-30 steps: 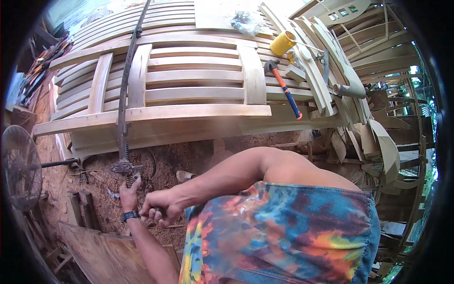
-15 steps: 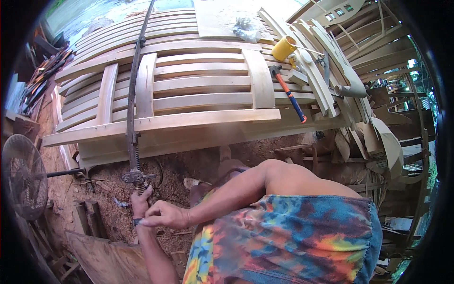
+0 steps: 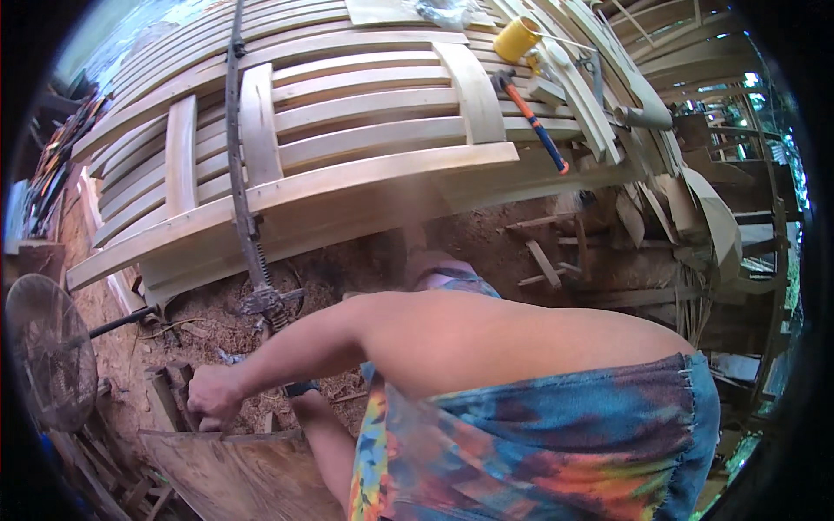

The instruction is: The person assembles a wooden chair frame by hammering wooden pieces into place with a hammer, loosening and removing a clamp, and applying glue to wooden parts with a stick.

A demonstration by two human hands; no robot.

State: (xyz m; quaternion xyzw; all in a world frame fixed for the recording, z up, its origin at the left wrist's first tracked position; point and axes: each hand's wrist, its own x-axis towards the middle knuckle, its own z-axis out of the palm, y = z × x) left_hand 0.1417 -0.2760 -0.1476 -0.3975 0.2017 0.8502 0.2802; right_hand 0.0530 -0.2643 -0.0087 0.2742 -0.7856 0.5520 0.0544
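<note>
A long metal bar clamp (image 3: 242, 191) lies across a pale wooden slatted frame (image 3: 365, 169), its screw end hanging off the near edge. My left forearm (image 3: 323, 434) rises toward that screw, but my left hand is mostly hidden under my right arm. My right hand (image 3: 215, 398) reaches across to the left, fingers curled, at short wooden blocks (image 3: 163, 399) and the top of a leaning plywood board (image 3: 221, 473); what it grips, if anything, is unclear. An orange-and-blue hammer (image 3: 537, 126) rests on the slats beside a yellow container (image 3: 512, 42).
A wire fan guard (image 3: 48, 352) stands at the left. Loose boards and curved cut pieces (image 3: 708, 226) are stacked on the right. Sawdust and offcuts (image 3: 543, 265) cover the floor below the frame. A plastic bag (image 3: 439, 10) sits at the back.
My right hand has left my left wrist and moved left to the blocks. My right arm now covers my left hand. The view has shifted, so the frame appears higher.
</note>
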